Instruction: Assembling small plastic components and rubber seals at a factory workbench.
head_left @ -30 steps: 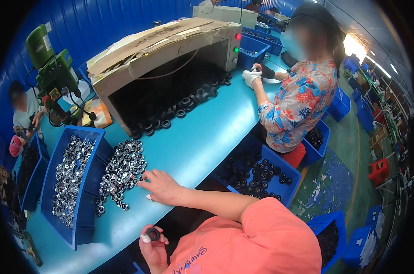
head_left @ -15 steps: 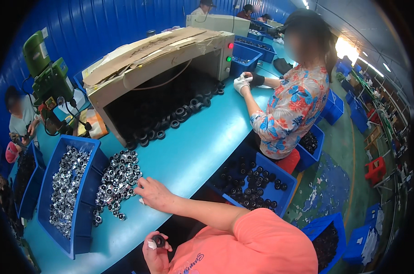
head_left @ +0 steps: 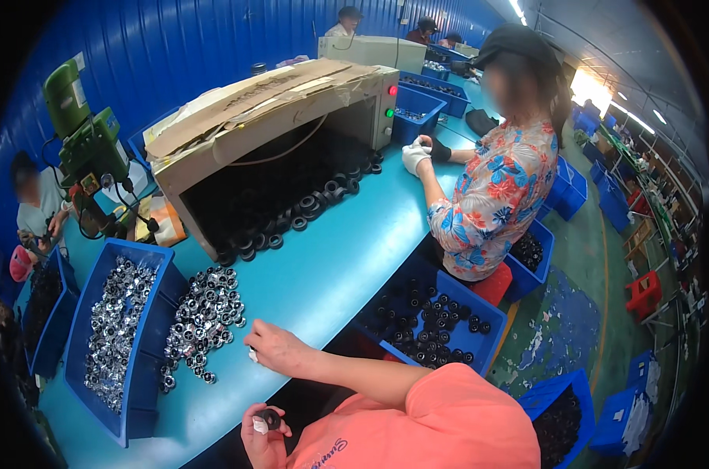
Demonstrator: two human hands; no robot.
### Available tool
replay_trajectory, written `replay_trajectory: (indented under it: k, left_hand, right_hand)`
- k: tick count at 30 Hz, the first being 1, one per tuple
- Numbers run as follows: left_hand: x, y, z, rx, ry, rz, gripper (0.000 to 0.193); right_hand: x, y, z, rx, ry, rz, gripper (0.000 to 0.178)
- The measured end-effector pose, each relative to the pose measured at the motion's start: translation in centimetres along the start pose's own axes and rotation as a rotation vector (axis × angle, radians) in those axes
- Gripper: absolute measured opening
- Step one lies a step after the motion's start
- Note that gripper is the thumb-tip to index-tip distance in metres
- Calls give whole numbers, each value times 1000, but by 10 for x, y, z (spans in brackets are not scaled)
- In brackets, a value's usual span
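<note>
Right across the scene runs the turquoise table [head_left: 315, 289], and on it sits the big pale metal housing [head_left: 276, 125], flattened cardboard on top, black rings [head_left: 299, 213] spilling from its dark mouth. Over on the far right, a co-worker [head_left: 495, 195] in a floral shirt, hands together above the tabletop. Here's the long blue bin [head_left: 159, 328] at the left, loaded with shiny silver parts; another blue bin [head_left: 473, 344] lies beyond the table's edge, black parts scattered inside.

Down in size to the silver pile [head_left: 206, 320], loose on the table just beside the long bin. And the right hand [head_left: 280, 349] is near it, over the tabletop, fingers bent and gathered; whether anything's tucked in there, you can't tell. Nearer the body, left hand [head_left: 262, 439], white wrap on a finger, curled closed around one black ring [head_left: 272, 419], clear of the table's edge!
</note>
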State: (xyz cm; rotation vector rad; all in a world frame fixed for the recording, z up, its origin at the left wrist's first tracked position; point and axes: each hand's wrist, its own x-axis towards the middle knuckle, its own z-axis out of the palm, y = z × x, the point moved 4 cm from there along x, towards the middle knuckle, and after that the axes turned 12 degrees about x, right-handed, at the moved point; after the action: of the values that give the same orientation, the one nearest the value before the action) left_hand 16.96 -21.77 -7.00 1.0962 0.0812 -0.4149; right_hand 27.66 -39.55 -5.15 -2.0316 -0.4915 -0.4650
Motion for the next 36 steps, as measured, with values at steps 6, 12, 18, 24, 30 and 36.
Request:
replay_trajectory:
  k: [6, 12, 18, 24, 30, 36]
  left_hand:
    - [4, 4, -4, -3, 2, 13, 45]
    - [10, 7, -4, -7, -5, 26, 45]
    - [13, 7, -8, -9, 5, 45, 45]
    - [-4, 11, -16, -11, 13, 102, 46]
    - [3, 21, -13, -9, -43, 111, 55]
    - [6, 18, -18, -101, -56, 105, 56]
  right_hand:
    - [-21, -35, -18, 549, -204, 361, 33]
    - [-29, -48, -21, 705, -239, 381, 36]
    - [-27, -47, -27, 762, -153, 403, 36]
    - [-30, -35, -25, 854, -60, 481, 37]
    - [-29, -40, -20, 945, 0, 451, 40]
    - [-28, -47, -9, 795, -12, 412, 39]
